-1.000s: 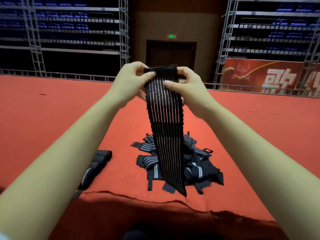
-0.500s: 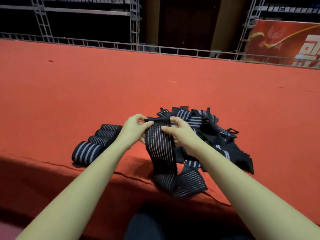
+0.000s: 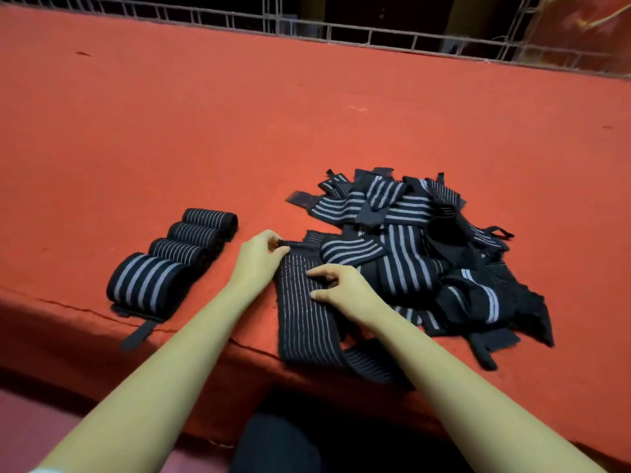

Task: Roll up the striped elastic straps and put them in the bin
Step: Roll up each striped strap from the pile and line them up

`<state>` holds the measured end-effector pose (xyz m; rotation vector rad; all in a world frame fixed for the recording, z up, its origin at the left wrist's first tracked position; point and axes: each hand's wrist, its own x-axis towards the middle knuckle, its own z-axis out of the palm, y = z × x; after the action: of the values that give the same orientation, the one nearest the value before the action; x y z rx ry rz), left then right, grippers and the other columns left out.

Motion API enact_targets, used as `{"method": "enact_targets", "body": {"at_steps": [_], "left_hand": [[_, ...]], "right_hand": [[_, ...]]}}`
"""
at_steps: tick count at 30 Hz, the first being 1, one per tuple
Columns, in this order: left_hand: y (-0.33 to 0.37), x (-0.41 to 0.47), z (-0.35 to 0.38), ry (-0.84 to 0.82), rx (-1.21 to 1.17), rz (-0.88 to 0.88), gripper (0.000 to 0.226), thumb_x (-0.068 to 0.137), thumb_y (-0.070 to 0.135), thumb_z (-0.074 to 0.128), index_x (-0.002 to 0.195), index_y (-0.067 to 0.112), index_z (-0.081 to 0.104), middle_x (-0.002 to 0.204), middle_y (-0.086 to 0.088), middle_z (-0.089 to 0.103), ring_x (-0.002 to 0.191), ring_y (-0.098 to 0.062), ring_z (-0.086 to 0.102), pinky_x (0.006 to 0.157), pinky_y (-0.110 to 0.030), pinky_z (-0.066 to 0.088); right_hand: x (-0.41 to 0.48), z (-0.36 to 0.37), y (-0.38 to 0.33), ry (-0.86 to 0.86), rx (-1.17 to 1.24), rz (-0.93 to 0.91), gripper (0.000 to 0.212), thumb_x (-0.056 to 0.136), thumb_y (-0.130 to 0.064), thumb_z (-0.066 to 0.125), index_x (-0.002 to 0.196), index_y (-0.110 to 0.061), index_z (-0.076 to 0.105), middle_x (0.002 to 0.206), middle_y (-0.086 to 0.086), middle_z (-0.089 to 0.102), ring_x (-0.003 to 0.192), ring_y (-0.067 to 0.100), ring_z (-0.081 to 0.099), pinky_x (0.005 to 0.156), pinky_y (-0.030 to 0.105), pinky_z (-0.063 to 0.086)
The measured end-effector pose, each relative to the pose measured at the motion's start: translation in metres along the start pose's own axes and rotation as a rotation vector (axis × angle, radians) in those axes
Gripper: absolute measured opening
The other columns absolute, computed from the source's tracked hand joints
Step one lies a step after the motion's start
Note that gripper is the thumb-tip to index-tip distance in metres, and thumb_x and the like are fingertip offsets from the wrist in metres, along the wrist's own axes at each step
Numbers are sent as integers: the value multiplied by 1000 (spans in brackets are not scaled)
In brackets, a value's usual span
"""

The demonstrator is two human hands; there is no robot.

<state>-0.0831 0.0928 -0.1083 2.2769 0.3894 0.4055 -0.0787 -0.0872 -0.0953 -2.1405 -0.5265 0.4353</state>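
Plainly, the black elastic strap with thin pale stripes (image 3: pixel 304 312) lay flat on the red carpeted platform (image 3: pixel 239 131), its near end drooping over the edge, just beside the loose pile of striped straps (image 3: pixel 409 240). The left hand (image 3: pixel 259 261) pinched the strap's folded far end; the right hand (image 3: pixel 345 291) set curled fingertips on its middle, though whether pinching or only pressing I could not tell. Soft, light and stretchy, it would probably slacken unless gripped at the roll's two edges and wound taut.
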Motion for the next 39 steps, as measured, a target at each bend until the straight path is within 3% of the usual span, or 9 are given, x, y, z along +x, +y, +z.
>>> {"method": "enact_targets", "body": {"at_steps": [5,8,13,16,21,27,30,34,39], "left_hand": [[-5,-6,2,-50,88,9,32,85,14,70,113,8,57,107,-9,55,97,-25,56,85,-26,38],[-4,-16,-1,-13,79,94,35,83,13,71,114,10,56,109,-9,47,99,-31,56,97,-40,43],[11,-43,3,-95,183,217,15,86,21,70,96,11,64,95,-3,50,92,-25,55,86,-32,39],[16,-57,10,-128,220,237,17,87,22,68,98,9,64,99,-8,54,95,-27,55,88,-33,39],[22,-69,13,-159,311,221,24,92,25,63,110,10,63,114,-12,53,114,-30,47,98,-33,33],[25,-74,9,-181,325,203,26,92,27,62,113,11,63,118,-11,53,116,-29,48,99,-34,35],[22,-75,9,-182,329,203,28,93,27,61,116,11,62,120,-11,51,119,-28,44,101,-34,33],[16,-75,10,-122,306,214,31,92,26,62,117,8,61,120,-12,50,118,-29,42,100,-33,31],[7,-71,12,-28,427,98,49,96,37,54,138,11,47,130,-17,44,120,-34,37,101,-40,31]], "right_hand": [[-11,-2,-3,28,-100,-58,41,90,-23,65,130,-19,55,114,-5,46,97,7,48,90,19,38],[-29,-11,5,72,9,-72,29,90,-28,66,117,-19,59,117,5,52,88,15,62,89,32,53],[-72,-22,12,-14,111,-50,31,87,-47,64,81,-16,66,74,2,63,70,12,58,79,45,54],[-95,-21,7,-106,-34,-95,53,78,-70,57,64,-19,55,62,-4,51,61,6,46,64,31,41],[-113,-14,2,-67,-576,-237,37,87,-41,65,76,-11,48,73,0,50,70,16,44,65,36,30],[-125,-12,-1,-282,562,162,24,90,-3,61,110,9,60,102,19,69,87,21,63,84,38,53],[-128,-8,2,-328,300,237,12,93,-17,62,91,-6,61,85,7,65,71,15,61,63,27,54],[-107,-13,7,76,-54,103,20,91,-30,62,80,-14,59,76,8,67,63,23,63,61,36,55],[-56,-10,-9,120,-394,-102,32,94,-22,56,125,-15,59,94,1,62,99,21,59,87,32,43]]}}
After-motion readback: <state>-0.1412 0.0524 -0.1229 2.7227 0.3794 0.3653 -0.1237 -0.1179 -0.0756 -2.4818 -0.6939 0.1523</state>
